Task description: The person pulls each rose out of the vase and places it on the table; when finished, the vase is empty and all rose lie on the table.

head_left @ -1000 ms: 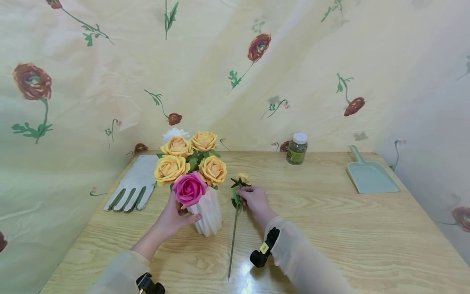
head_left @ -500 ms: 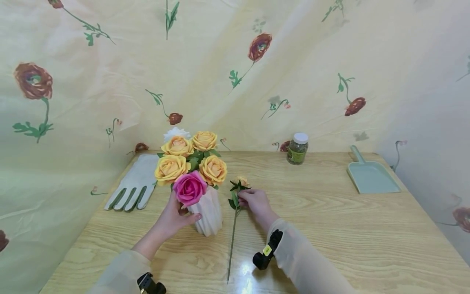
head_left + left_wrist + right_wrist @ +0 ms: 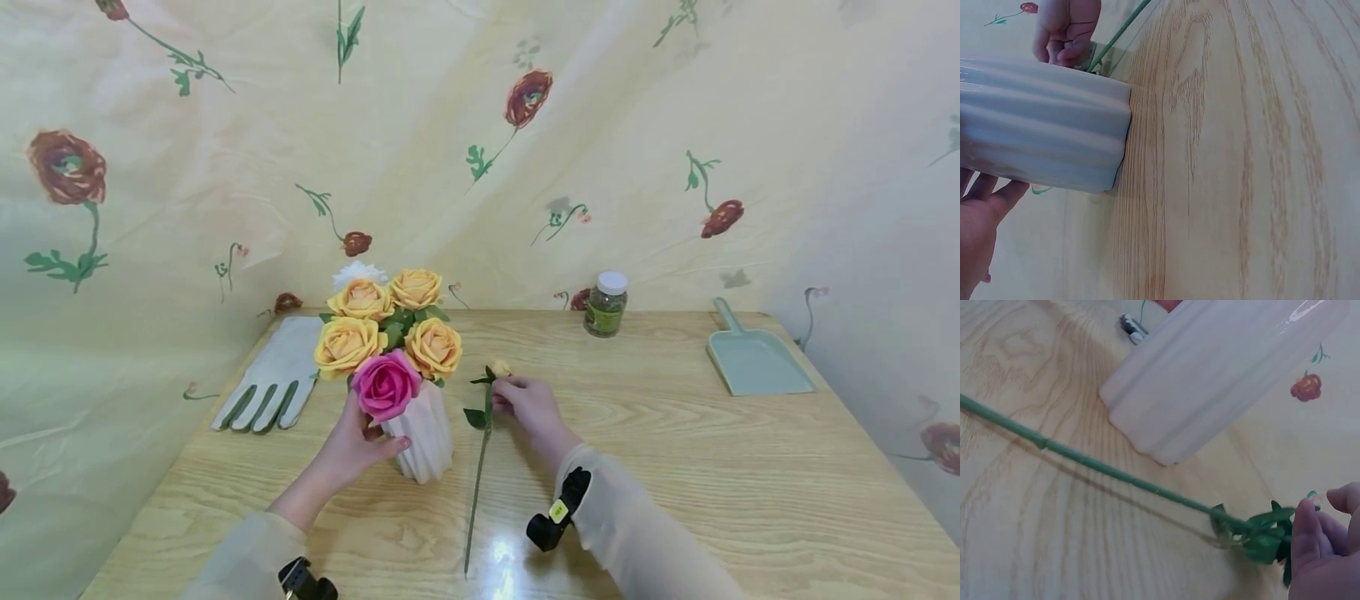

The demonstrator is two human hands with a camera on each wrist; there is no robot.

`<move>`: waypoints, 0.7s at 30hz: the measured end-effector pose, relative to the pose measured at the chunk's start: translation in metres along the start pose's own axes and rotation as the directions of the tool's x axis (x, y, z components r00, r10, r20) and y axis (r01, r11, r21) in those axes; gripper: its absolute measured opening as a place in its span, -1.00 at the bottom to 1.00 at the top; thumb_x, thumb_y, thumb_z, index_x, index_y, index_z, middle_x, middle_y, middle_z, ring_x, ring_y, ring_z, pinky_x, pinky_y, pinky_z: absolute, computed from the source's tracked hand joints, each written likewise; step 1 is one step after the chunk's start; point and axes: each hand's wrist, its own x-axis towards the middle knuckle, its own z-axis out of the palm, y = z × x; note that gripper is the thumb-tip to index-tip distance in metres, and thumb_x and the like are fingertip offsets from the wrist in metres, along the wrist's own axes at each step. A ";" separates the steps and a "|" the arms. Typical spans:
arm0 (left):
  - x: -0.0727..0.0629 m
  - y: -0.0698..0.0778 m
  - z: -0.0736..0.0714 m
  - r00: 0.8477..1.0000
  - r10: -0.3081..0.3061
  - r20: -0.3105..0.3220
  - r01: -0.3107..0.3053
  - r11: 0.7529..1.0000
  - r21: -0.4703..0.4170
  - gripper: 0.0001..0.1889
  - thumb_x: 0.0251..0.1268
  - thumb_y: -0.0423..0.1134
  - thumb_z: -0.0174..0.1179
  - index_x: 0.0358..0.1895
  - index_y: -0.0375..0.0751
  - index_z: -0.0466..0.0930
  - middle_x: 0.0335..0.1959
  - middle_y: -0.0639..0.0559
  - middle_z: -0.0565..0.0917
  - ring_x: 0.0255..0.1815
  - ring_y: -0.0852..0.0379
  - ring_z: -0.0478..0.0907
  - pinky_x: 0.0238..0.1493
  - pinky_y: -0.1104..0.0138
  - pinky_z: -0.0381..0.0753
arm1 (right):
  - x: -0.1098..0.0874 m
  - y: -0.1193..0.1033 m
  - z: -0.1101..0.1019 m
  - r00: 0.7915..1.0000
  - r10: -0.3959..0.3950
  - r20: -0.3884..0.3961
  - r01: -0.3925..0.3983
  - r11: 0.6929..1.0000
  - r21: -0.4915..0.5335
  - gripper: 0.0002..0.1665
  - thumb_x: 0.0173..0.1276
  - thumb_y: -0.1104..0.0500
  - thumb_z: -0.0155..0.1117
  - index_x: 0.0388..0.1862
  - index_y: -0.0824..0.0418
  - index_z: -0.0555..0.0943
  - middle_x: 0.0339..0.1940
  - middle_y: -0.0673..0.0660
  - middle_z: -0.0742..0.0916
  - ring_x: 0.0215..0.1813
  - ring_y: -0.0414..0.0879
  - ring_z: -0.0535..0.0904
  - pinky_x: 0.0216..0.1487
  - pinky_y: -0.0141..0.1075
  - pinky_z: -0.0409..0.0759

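Note:
A white fluted vase (image 3: 425,437) stands on the table with yellow roses (image 3: 351,346), a magenta rose (image 3: 387,385) and a white flower (image 3: 358,273) in it. My left hand (image 3: 352,442) grips the vase from the left, its thumb across the front. To the vase's right is a single long-stemmed rose (image 3: 480,475), pale yellow, its head pointing away from me. My right hand (image 3: 531,410) holds this rose just below the head. In the right wrist view green leaves (image 3: 1263,540) bunch at those fingertips, and the green stem (image 3: 1129,479) runs close above the wood.
A grey-white glove (image 3: 273,371) lies at the left of the wooden table (image 3: 645,450). A white-lidded jar (image 3: 606,307) stands at the back. The pale green dustpan (image 3: 761,362) lies at the right. Flower-patterned cloth (image 3: 420,125) hangs behind the table.
My right hand has shifted slightly right, and the loose rose's head has moved with it. One leaf now sticks out to the left of the stem. My left hand stays on the vase.

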 end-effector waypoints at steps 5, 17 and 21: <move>0.000 -0.001 0.000 1.000 -0.015 -0.003 0.015 1.000 0.010 -0.02 0.02 -0.47 0.35 0.41 -0.11 -0.16 0.33 -0.24 0.15 0.30 -0.23 0.18 0.12 -0.03 0.42 | -0.002 -0.021 0.004 0.998 -0.056 0.040 0.055 0.998 0.039 -0.70 0.34 0.31 0.16 -0.04 0.52 0.53 -0.33 0.19 0.65 -0.37 -0.16 0.56 -0.27 -0.38 0.58; 0.000 0.000 -0.002 1.000 0.006 0.012 -0.006 1.000 0.024 -0.01 0.02 -0.44 0.36 0.42 -0.09 -0.17 0.33 -0.23 0.15 0.28 -0.23 0.21 0.08 0.01 0.48 | -0.011 -0.079 0.017 0.971 -0.172 0.167 0.168 0.985 0.036 -0.65 0.34 0.28 0.19 0.07 0.41 0.54 -0.25 0.08 0.60 -0.29 -0.16 0.49 -0.27 -0.42 0.50; 0.001 0.002 -0.003 1.000 -0.028 0.011 0.027 0.998 0.051 0.00 0.03 -0.43 0.37 0.42 -0.04 -0.17 0.34 -0.21 0.15 0.27 -0.27 0.22 0.07 -0.01 0.48 | -0.014 -0.090 0.021 0.954 -0.192 0.230 0.194 0.981 0.013 -0.62 0.34 0.27 0.19 0.09 0.43 0.53 -0.22 0.07 0.59 -0.29 -0.16 0.46 -0.27 -0.43 0.50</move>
